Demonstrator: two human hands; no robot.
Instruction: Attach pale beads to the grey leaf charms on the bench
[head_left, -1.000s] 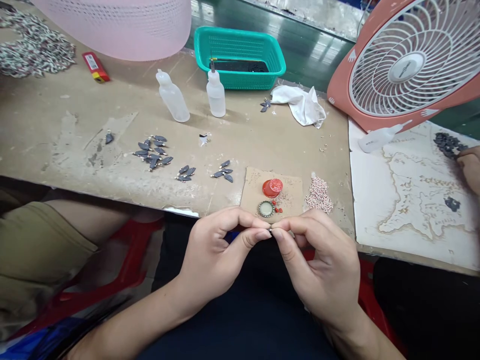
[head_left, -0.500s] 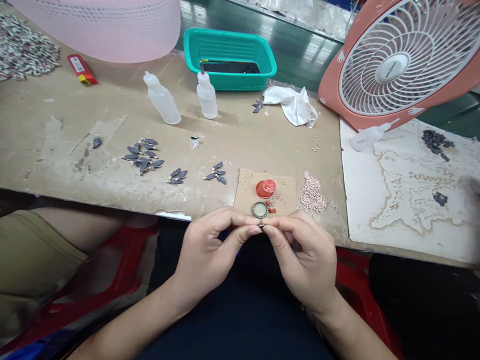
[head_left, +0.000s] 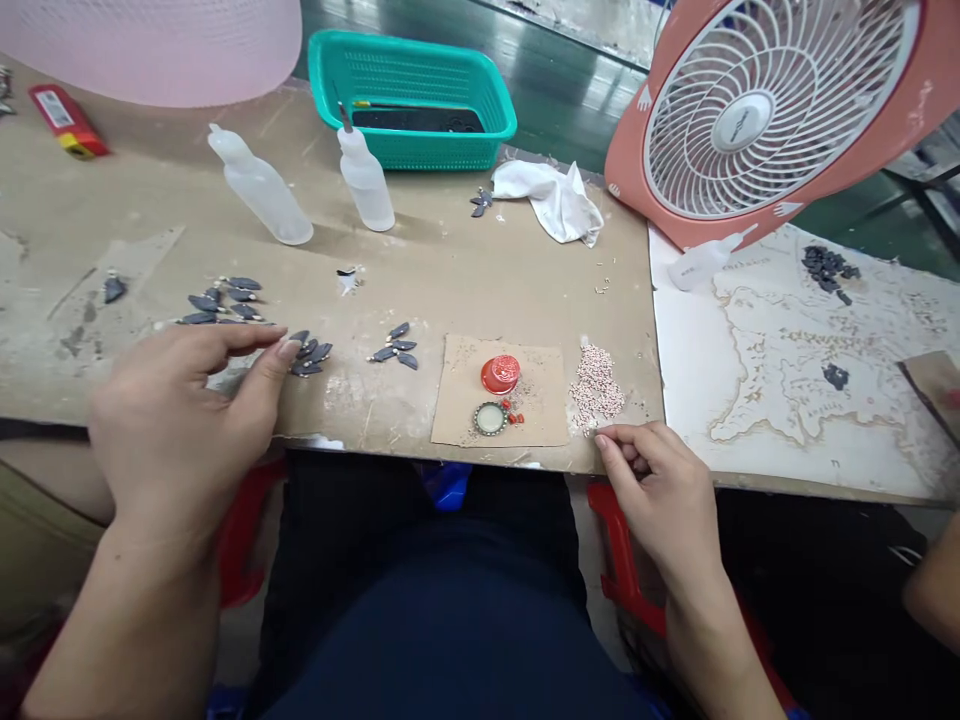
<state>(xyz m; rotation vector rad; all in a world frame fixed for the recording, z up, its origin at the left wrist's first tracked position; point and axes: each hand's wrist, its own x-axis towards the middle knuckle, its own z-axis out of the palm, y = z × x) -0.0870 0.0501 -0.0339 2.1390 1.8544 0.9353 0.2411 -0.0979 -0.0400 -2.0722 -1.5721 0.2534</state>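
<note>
Pinching lightly suits bits this small — L hand (head_left: 180,420), thumb & finger nearly closed, at dk leaves (head_left: 321,352) left of card (head_left: 456,400); R hand (head_left: 666,492), nearly closed, by beads (head_left: 596,385) — can't tell if either's holding any.

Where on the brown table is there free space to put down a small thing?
A wide, nearly bare patch lies between the white cloth and the cardboard. Another lies between the red box and the nearest bottle. Crowded: dark pieces by the left hand, pink beads by the right hand.
</note>
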